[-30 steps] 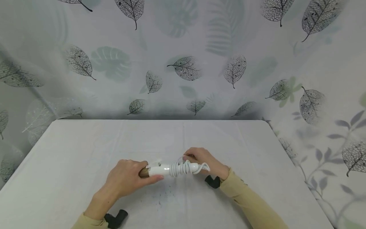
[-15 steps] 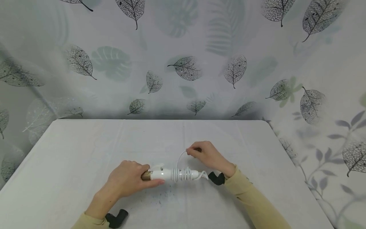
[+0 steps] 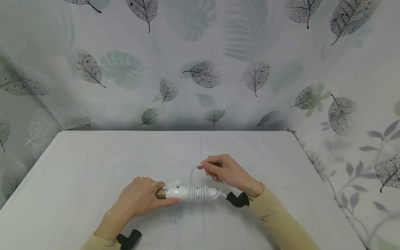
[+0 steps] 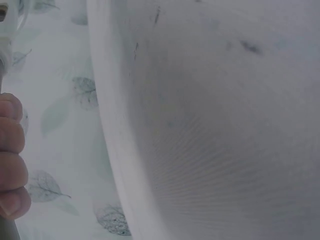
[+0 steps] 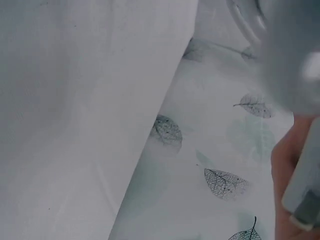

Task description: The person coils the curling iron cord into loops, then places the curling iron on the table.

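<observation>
My left hand [image 3: 139,196] grips the brownish barrel [image 3: 160,193] of a curling iron [image 3: 177,193], which lies level over the table with its white handle pointing right. Several turns of white cord [image 3: 199,193] wrap the handle. From these turns a loose stretch of cord arcs up to my right hand [image 3: 229,172], where thumb and fingers pinch it. In the left wrist view, curled fingers [image 4: 12,160] show at the left edge below part of the iron. The right wrist view has a pale block with a dark end [image 5: 300,195] against the hand; its kind is unclear.
A white-covered table [image 3: 93,156] lies beneath both hands, with small dark specks [image 3: 175,220] below the iron. Leaf-patterned cloth [image 3: 200,97] hangs behind and at the sides. Black wrist mounts [image 3: 237,199] sit at both wrists.
My right hand has moved up and away from the handle, drawing a length of cord out of the coils. The iron has shifted slightly right and down in my left hand.
</observation>
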Tool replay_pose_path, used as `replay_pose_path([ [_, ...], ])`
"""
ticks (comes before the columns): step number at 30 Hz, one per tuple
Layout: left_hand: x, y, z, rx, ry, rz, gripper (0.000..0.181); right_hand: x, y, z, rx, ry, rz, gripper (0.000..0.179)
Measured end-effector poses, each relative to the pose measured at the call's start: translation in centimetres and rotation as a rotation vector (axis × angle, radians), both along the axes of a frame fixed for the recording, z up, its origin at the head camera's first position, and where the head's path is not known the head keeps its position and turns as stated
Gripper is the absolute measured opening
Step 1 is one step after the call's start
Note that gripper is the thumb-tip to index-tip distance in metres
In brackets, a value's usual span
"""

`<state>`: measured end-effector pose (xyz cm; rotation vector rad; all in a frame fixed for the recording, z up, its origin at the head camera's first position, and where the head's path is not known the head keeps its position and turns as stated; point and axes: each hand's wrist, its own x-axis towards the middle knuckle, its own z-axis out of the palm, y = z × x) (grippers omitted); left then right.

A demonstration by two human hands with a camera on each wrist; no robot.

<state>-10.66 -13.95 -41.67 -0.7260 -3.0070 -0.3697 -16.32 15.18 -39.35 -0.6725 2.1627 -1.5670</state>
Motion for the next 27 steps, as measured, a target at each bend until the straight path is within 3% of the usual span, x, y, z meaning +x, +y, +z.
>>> replay_pose_path([
  [9, 0.0, 0.0, -0.1, 0.0, -0.012, 0.065, 0.067, 0.6, 0.0, 0.5, -0.034, 0.099, 0.146, 0.018],
  [12, 0.1, 0.0, -0.1, -0.005, -0.018, 0.082, 0.067, 0.9, 0.0, 0.7, -0.032, 0.122, 0.183, 0.023],
  [18, 0.1, 0.0, -0.2, -0.003, -0.037, 0.11, 0.065, 1.2, -0.1, 0.7, -0.06, 0.136, 0.272, 0.03],
  [27, 0.0, -0.1, 0.3, 0.022, -0.119, 0.223, 0.067, 1.6, -0.6, 0.9, -0.066, 0.117, 0.379, 0.031],
])
